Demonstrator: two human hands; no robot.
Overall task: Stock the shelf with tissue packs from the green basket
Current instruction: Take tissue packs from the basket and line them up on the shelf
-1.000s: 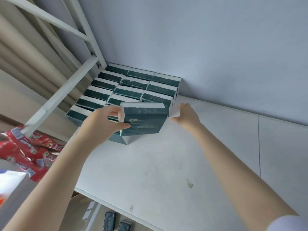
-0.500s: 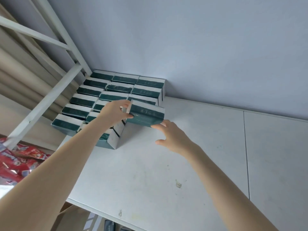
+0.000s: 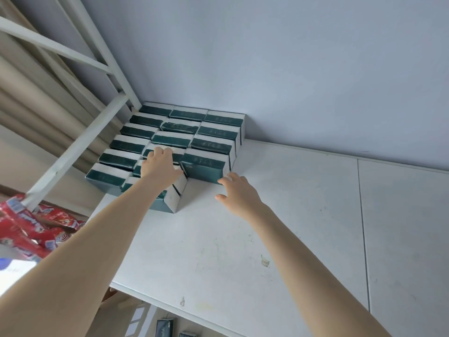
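Observation:
Several dark green and white tissue packs (image 3: pixel 184 132) stand in tight rows in the far left corner of the white shelf (image 3: pixel 243 239). The newest pack (image 3: pixel 204 165) sits at the front of the right row. My left hand (image 3: pixel 161 164) rests flat on top of the middle row packs just left of it, fingers straight. My right hand (image 3: pixel 239 193) hovers with spread fingers at the pack's front right corner, fingertips touching or almost touching it. The green basket is out of view.
A white metal shelf frame (image 3: pixel 80 142) slants along the left side. Red snack bags (image 3: pixel 31 229) lie below left. The grey wall (image 3: pixel 291 81) backs the shelf. More dark packs (image 3: pixel 165 328) show beneath the shelf's front edge.
The pack my left hand held has been set down at the front of the right row. My left hand let go and now lies on the neighbouring packs; my right hand stays by the pack's corner.

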